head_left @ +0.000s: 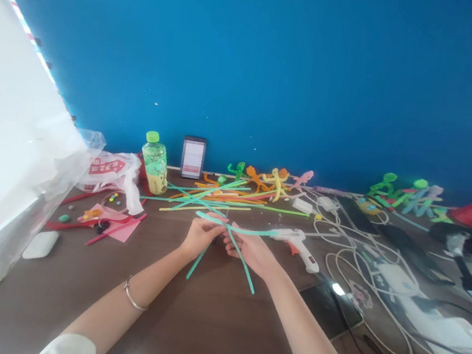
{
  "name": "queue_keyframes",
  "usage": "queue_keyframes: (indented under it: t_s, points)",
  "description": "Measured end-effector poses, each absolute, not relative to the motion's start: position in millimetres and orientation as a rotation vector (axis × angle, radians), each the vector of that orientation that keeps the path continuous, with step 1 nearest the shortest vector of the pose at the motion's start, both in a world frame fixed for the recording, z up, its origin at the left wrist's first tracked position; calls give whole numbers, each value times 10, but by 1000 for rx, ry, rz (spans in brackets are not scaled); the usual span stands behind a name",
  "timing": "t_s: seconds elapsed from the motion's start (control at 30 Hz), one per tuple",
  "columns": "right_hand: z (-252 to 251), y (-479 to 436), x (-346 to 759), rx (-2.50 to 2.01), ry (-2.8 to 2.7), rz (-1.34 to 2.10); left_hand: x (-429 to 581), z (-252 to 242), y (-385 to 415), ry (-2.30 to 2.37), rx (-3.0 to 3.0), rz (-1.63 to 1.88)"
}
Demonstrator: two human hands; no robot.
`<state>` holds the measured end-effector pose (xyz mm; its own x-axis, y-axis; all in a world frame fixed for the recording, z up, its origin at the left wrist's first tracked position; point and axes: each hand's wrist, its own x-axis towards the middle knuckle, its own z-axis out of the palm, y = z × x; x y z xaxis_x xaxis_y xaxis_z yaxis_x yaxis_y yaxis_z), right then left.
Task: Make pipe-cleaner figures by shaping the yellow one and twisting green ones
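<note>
Left of centre, the bottle [155, 166] stands upright, seemingly parked out of the way. Centre frame, left hand [204, 236] pinches crossed teal stems [244, 264], apparently steadying their crossing; right hand [251, 251], fingers curled, grips too. Glue gun [300, 248] lies right, probably kept handy.

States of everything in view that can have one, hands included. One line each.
Left hand, fingers closed on teal pipe cleaners
Right hand, fingers curled on them too
Teal pipe cleaners, crossed, ends splayed
Loose pipe cleaners, heaped
Bottle, upright, capped
Phone, upright, screen lit
Glue gun, lying down; power unclear
White case, shut
Plastic bag, crumpled
</note>
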<state>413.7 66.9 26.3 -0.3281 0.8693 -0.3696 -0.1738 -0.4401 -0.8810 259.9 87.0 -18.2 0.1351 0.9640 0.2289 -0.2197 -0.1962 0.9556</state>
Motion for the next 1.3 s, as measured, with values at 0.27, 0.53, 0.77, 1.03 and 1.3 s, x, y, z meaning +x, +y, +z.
queue_keyframes:
  t_s: [0.27, 0.53, 0.77, 1.03, 1.3]
  points:
    - [320, 636, 4096, -1194, -1262, 1516, 2570, -76, 792, 810, 1502, 1418]
    - [508, 547, 4165, -1367, -1537, 804, 2409, 198, 1020, 781, 890, 1394]
    - [717, 444, 4064, -1384, -1652, 498, 2147, 1273, 391, 1025, 2036, 1404]
    - [932, 313, 3954, -1394, -1711, 474, 2429, 1084, 133, 1548, 2663, 775]
    - [1063, 279, 3972, -1402, -1816, 623, 2418, 992, 359, 1210, 2339, 781]
